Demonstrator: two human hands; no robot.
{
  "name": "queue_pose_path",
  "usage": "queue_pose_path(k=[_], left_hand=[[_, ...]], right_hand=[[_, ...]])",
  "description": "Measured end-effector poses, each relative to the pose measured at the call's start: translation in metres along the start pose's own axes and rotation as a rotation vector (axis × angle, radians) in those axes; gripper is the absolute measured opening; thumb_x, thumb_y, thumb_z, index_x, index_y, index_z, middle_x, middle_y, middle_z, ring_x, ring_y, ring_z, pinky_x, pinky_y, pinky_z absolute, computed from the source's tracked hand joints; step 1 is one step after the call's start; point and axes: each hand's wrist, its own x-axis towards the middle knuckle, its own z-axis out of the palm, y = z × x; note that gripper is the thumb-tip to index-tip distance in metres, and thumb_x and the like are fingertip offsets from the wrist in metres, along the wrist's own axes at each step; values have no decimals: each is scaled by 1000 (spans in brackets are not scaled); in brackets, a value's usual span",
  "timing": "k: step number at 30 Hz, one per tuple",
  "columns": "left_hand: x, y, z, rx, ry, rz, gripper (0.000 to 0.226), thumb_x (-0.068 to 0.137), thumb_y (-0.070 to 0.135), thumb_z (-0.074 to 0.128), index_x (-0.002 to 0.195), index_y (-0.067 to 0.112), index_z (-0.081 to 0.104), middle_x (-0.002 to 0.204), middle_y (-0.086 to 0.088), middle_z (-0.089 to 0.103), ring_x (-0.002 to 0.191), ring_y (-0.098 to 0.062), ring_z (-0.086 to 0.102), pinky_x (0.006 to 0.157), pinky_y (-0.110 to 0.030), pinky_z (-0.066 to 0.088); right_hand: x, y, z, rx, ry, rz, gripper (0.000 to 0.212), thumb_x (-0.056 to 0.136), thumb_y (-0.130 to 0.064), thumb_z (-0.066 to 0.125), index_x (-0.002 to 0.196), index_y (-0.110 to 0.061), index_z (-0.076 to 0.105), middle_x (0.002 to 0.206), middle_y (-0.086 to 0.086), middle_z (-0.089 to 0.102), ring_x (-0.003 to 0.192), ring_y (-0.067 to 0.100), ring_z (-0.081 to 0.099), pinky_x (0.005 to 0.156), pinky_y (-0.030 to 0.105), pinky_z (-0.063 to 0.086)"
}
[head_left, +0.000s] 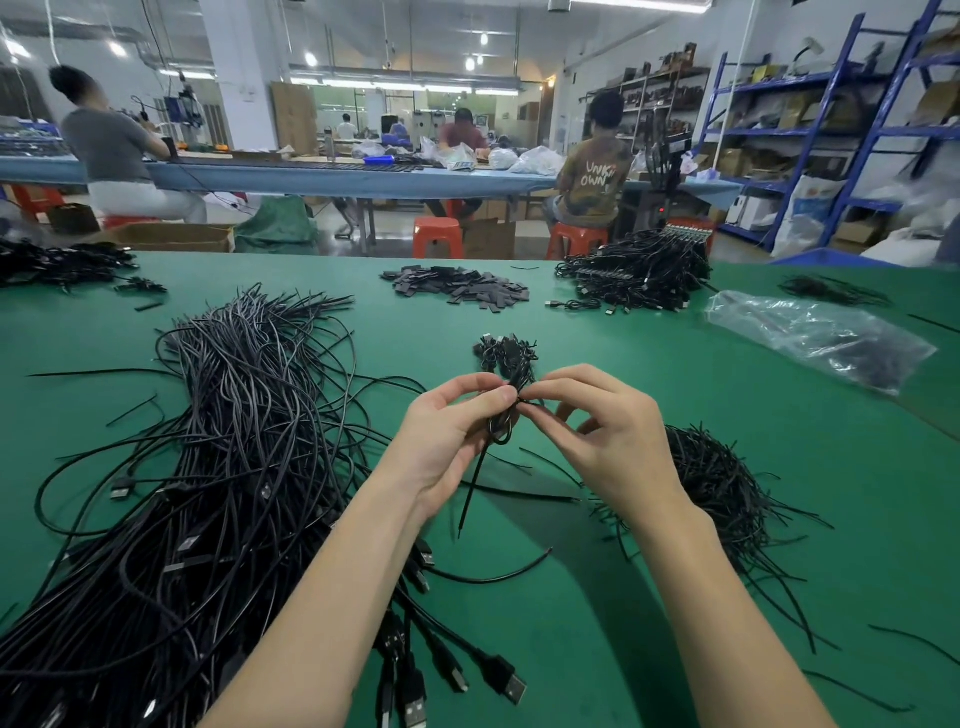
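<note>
Black cable, coiled into a small bundle (505, 358), is held above the table (649, 353) between both hands: it is gripped by the left hand (449, 441), while a thin tie (525, 402) is pinched at its waist by the right hand (608, 441). Should that pinch be eased, the coil could spring open; the dangling strand (470, 488) could be snagged in the loose cable heap (234, 441) alongside.

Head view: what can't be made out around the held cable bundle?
All head view.
Cable bundle middle: covered by left hand fingers.
Tie wire wrap state: too thin, behind right hand fingers.
Plastic bag contents: blurred by crinkled film.
USB cable pile: cut off by left, bottom edges.
</note>
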Motion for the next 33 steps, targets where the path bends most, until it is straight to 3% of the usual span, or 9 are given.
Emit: queue_pose_path(k=[4,8,13,15,19,22,28,30,33], left_hand=[[-1,-2,-2,-5,-48,27,39,63,9,79,100,7,66,90,-12,75,77,-18,72,72,-20,57],[-2,0,-6,95,-101,132,33,66,13,79,98,11,67,97,-12,74,86,-19,71,83,-23,57],[-5,2,-7,384,-141,398,18,78,3,78,90,14,70,92,1,75,89,-11,69,84,-19,53],[-4,-1,-5,393,-95,401,18,81,-3,75,89,13,70,89,3,75,86,-9,69,82,-18,53],[0,-3,-4,233,33,249,15,82,-3,73,88,10,69,76,1,71,72,-10,65,68,-16,51],[2,-3,-4,105,44,150,12,83,-2,72,89,8,70,76,-3,71,73,-16,66,71,-19,56],[2,-3,-7,77,6,70,12,83,3,73,87,13,70,80,-3,73,74,-15,68,73,-24,53],[3,-5,-4,58,7,116,14,80,3,74,89,13,69,81,-3,73,76,-15,68,75,-23,54],[4,-9,1,161,49,221,15,82,0,75,90,12,70,80,-1,74,77,-12,68,73,-21,53]], right_hand=[[0,-2,-1,4,-9,74,9,89,-36,75,92,-28,79,96,-19,68,66,8,63,58,15,44],[4,-7,2,275,-84,271,4,90,-16,76,87,-18,75,83,-12,70,62,11,66,50,20,48],[15,-15,-6,1381,-348,1257,10,81,-11,71,83,-3,67,74,3,59,47,3,61,40,11,47],[15,-16,-5,1548,-305,1410,11,79,-12,71,81,-2,64,71,2,58,41,2,58,36,11,45],[12,-18,3,725,-305,843,7,98,-9,62,103,-14,66,85,-5,71,52,13,66,46,20,50],[5,-11,6,168,-203,346,24,91,-12,69,107,-30,63,98,-20,68,65,12,70,62,23,55],[2,-9,6,64,-64,74,4,88,-22,78,91,-20,77,79,-18,72,62,6,66,59,13,48],[4,-14,9,369,-27,404,9,91,-16,75,83,-11,75,70,-5,73,55,8,68,51,18,51],[12,-26,11,1217,-17,1195,10,91,-11,71,83,-6,71,64,2,68,48,6,64,41,12,46]])
